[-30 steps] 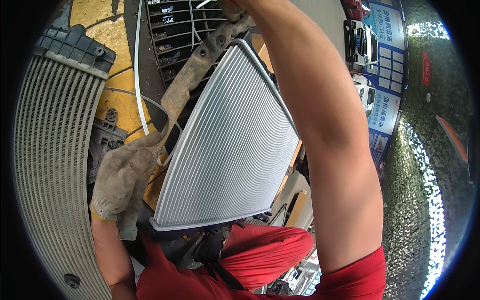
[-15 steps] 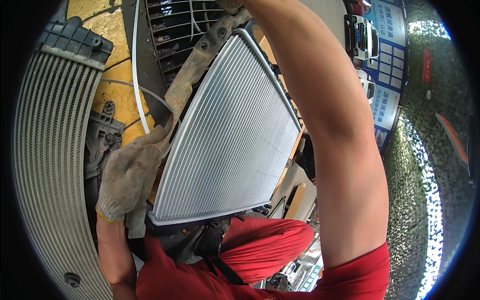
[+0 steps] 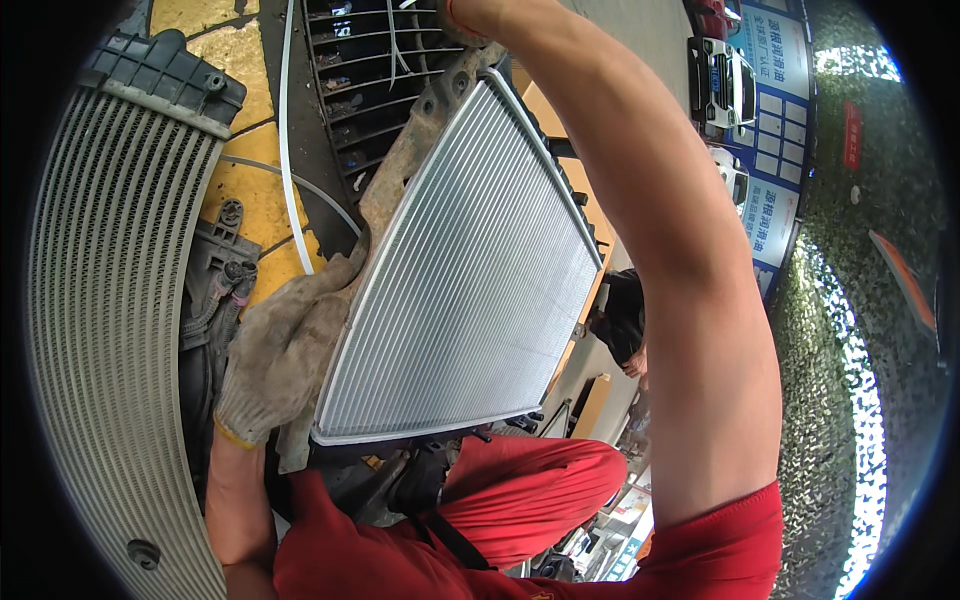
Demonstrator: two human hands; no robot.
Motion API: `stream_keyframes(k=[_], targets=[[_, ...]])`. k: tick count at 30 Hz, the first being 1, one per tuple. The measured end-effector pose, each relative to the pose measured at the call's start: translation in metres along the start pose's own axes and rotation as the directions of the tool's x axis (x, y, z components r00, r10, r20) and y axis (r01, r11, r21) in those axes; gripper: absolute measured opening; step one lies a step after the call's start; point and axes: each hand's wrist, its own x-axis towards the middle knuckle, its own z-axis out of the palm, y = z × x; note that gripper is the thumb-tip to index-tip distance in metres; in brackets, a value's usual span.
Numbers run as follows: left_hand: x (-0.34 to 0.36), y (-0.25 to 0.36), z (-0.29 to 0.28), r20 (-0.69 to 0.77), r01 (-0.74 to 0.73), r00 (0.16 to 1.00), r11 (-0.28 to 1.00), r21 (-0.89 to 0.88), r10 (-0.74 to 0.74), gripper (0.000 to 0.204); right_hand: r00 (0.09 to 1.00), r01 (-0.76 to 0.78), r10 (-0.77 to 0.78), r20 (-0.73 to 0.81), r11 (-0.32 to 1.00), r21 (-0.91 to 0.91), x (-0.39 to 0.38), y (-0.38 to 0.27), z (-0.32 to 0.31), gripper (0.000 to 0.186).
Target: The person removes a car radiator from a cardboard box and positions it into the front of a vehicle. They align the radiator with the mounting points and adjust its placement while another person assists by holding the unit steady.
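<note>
My left hand [image 3: 285, 355], in a grimy knit glove, grips a long rusty metal bracket [image 3: 408, 150] near its lower end. My right hand [image 3: 462, 22], largely cut off at the top edge, is wrapped round the bracket's upper end. The bracket lies along the left side of a silver finned radiator [image 3: 460, 280], which is framed by a pale metal rim and has dark fittings on its right and lower edges. Left of my gloved hand are a dark plastic part with connectors [image 3: 215, 255] and a grey finned cooler [image 3: 100, 300] with a black end tank.
A black slatted grille [image 3: 350, 90] lies behind the bracket, beside yellow boards [image 3: 255, 180] and white strips [image 3: 292, 200]. A person in dark clothing [image 3: 620, 315] shows beyond the radiator. Parked cars [image 3: 722, 85], a blue signboard [image 3: 775, 190] and camouflage netting [image 3: 840, 200] are at the right.
The bracket and my left hand have shifted right, bringing the bracket closer against the radiator's side. More of the person in dark clothing now shows beside my right arm.
</note>
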Motion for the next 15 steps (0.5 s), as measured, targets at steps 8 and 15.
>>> stream_keyframes(k=[8,15], targets=[[0.001,-0.009,0.007,-0.017,0.02,0.999,0.916,-0.4,-0.029,0.052,0.997,0.042,-0.043,-0.058,0.999,-0.009,-0.007,0.001,0.0,0.031],[0.002,-0.002,-0.002,0.03,0.15,0.989,0.968,-0.203,-0.147,0.059,0.999,-0.013,0.014,0.031,1.0,-0.027,0.048,0.008,0.027,0.033]])
